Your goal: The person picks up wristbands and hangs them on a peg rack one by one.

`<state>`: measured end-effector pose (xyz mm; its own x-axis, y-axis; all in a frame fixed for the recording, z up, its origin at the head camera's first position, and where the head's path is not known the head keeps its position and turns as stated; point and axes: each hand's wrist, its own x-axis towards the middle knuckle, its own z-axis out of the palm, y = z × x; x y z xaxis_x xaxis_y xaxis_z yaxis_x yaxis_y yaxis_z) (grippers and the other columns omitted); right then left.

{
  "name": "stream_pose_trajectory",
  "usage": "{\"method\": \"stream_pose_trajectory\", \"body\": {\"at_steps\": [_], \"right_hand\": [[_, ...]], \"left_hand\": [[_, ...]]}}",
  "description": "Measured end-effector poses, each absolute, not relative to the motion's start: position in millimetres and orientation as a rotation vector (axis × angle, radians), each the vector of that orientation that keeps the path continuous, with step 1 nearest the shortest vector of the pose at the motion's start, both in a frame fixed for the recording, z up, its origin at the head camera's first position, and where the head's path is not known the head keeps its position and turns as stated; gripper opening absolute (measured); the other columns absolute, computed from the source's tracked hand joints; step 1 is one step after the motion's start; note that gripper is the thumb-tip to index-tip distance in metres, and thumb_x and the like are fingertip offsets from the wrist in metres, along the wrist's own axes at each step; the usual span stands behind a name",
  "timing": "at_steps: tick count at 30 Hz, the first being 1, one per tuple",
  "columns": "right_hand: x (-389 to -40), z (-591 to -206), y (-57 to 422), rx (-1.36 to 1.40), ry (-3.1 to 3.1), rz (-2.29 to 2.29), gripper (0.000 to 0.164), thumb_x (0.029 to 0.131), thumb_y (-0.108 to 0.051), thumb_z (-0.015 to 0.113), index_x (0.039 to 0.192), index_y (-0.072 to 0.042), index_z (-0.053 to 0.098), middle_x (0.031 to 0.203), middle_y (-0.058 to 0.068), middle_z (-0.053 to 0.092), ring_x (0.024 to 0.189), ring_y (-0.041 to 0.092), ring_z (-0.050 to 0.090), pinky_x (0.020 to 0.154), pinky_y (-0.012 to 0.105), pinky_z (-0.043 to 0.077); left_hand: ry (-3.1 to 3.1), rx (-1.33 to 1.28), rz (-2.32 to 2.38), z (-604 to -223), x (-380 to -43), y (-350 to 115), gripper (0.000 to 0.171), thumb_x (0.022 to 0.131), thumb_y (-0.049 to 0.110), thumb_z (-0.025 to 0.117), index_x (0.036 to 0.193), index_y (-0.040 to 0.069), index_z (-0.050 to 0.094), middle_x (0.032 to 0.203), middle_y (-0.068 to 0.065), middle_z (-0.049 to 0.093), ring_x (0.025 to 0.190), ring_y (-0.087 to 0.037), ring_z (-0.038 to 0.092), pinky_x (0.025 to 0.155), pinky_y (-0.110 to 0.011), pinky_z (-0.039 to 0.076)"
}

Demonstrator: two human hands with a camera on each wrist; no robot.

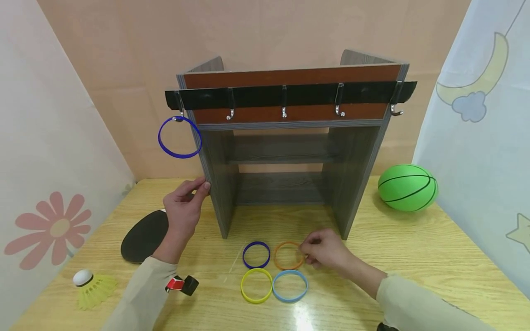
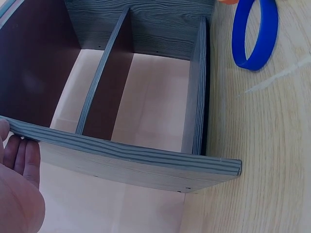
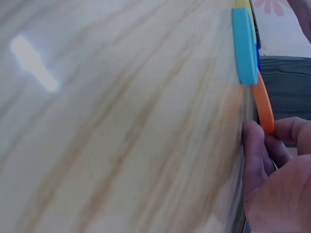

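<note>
My left hand pinches the front edge of the left side panel of a grey wooden shelf, thumb in front and fingers behind. On the table, my right hand pinches the right side of an orange silicone wristband. Beside that band lie a dark blue wristband, a yellow wristband and a light blue wristband. Another blue wristband hangs from the leftmost hook of the black hook strip across the shelf's top.
Several other metal hooks along the strip, such as the middle hook, carry nothing. A green ball sits right of the shelf. At left lie a black table tennis paddle and a yellow shuttlecock. Printed cloth walls surround the table.
</note>
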<state>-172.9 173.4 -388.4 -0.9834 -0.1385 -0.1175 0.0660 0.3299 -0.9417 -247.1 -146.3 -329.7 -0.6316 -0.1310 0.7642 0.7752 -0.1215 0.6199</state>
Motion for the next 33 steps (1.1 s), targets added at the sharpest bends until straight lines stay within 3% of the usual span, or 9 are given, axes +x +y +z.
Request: {"method": "stream_pose_trajectory", "body": {"at_steps": [12, 17, 27, 33], "right_hand": [[-174.6, -380.7, 188.0, -0.134, 2.324, -1.782, 0.020, 0.081, -0.015, 0.073, 0.086, 0.004, 0.069, 0.070, 0.010, 0.065, 0.065, 0.024, 0.064, 0.054, 0.028, 0.052], [-175.7, -377.9, 193.5, -0.177, 2.277, -1.791, 0.021, 0.082, -0.013, 0.074, 0.088, 0.006, 0.068, 0.071, 0.012, 0.066, 0.067, 0.025, 0.065, 0.059, 0.032, 0.056], [-175.5, -366.9, 203.3, -0.239, 2.125, -1.833, 0.021, 0.084, -0.007, 0.071, 0.093, 0.011, 0.064, 0.091, 0.023, 0.066, 0.079, 0.029, 0.067, 0.071, 0.039, 0.057], [-178.5, -351.1, 205.4, -0.251, 2.111, -1.894, 0.014, 0.084, -0.006, 0.070, 0.091, 0.006, 0.066, 0.089, 0.019, 0.067, 0.083, 0.030, 0.068, 0.077, 0.044, 0.055]], "left_hand": [[-1.475, -0.774, -1.829, -331.1, -247.9, -145.7, 0.018, 0.084, -0.010, 0.065, 0.101, -0.018, 0.064, 0.082, -0.016, 0.065, 0.075, -0.016, 0.067, 0.073, -0.030, 0.055], [-1.494, -0.759, -1.822, -331.0, -248.1, -146.2, 0.018, 0.084, -0.013, 0.063, 0.102, -0.017, 0.065, 0.083, -0.015, 0.065, 0.076, -0.016, 0.067, 0.074, -0.028, 0.055], [-1.478, -0.764, -1.823, -331.5, -248.2, -146.4, 0.020, 0.084, -0.008, 0.067, 0.100, -0.019, 0.064, 0.082, -0.015, 0.065, 0.075, -0.015, 0.067, 0.073, -0.029, 0.056], [-1.478, -0.755, -1.828, -331.1, -248.4, -147.3, 0.021, 0.084, -0.005, 0.068, 0.100, -0.019, 0.064, 0.082, -0.017, 0.065, 0.075, -0.016, 0.066, 0.072, -0.029, 0.056]]}}
